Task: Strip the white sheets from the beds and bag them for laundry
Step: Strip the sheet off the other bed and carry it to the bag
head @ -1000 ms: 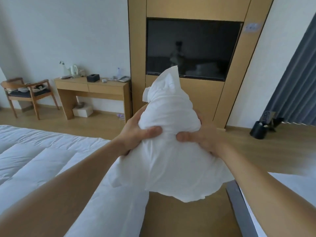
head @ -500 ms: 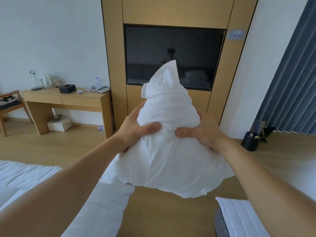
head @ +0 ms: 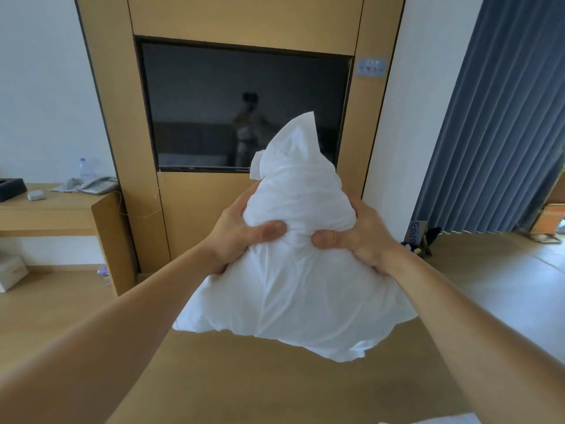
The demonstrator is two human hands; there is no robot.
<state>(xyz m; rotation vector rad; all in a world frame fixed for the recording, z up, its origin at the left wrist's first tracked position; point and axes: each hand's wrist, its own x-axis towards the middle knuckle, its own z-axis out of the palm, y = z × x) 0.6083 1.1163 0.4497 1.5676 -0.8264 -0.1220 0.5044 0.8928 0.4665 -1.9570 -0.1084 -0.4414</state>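
Head view: left hand (head: 241,240) and right hand (head: 360,240) both squeeze the white bundle (head: 299,289) at its waist. Likely soft, light, compressible; hold by gathered cloth.

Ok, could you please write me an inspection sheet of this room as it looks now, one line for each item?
Surface: wooden floor under the hands.
Job's things: white cloth bundle, held up in the air; no laundry bag seen.
Clutter: telephone, water bottle and black box on the desk.
Grippers: left hand and right hand both grip the bundle, thumbs pressed into its front.
Cables: thin pale cord hanging beside the desk.
Surroundings: dark television in a wooden panel; blue curtain on the right.
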